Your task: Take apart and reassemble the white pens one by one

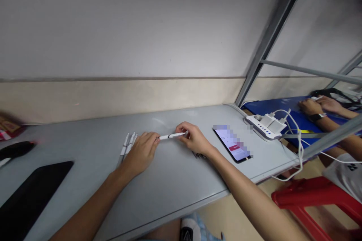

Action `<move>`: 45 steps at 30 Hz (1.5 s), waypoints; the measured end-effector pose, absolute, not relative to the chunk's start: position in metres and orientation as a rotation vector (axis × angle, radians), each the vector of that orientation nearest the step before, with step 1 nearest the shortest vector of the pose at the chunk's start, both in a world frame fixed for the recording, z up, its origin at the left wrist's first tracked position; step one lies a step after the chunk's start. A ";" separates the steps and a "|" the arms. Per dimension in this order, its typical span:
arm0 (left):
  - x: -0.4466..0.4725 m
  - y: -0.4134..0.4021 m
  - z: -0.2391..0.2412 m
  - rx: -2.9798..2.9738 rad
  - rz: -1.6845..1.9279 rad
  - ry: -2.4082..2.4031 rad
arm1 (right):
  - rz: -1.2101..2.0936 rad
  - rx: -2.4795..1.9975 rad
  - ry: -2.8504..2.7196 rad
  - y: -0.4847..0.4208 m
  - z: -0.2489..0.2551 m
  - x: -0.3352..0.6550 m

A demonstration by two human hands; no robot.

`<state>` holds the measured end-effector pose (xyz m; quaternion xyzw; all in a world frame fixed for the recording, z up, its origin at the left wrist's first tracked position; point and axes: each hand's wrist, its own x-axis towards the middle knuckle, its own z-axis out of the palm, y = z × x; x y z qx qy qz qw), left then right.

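A white pen (171,135) is held level just above the grey table (175,180), gripped at both ends. My left hand (142,151) pinches its left tip, fingers closed. My right hand (194,138) is closed round the pen's right end. Several more white pens (128,144) lie side by side on the table just left of my left hand, partly hidden by it. A few small dark parts (198,155) lie under my right wrist.
A phone (232,144) with a lit screen lies right of my right hand. Beyond it sits a white power strip (265,127) with chargers and cables. A black flat pad (28,196) lies at the near left. Another person's hands (316,106) rest on a blue surface at far right, near a red stool (316,199).
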<state>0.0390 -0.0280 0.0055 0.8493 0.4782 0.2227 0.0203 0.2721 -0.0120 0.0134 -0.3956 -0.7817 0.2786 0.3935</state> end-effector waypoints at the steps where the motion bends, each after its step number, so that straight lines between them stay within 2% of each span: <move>1: 0.039 -0.028 0.006 2.636 0.693 1.477 | 0.725 -1.009 -1.973 -0.012 0.014 0.272; 13: 0.040 -0.030 0.006 2.627 0.713 1.502 | 0.740 -1.028 -2.033 -0.013 0.016 0.272; 22: 0.039 -0.027 0.002 2.630 0.667 1.456 | 0.444 -0.936 -2.129 -0.007 0.006 0.272; 34: 0.031 -0.022 0.000 2.586 0.717 1.512 | 0.185 -1.126 -2.166 0.000 0.004 0.285; 45: 0.030 -0.021 0.000 2.629 0.696 1.588 | 0.118 -1.139 -2.179 0.003 0.005 0.291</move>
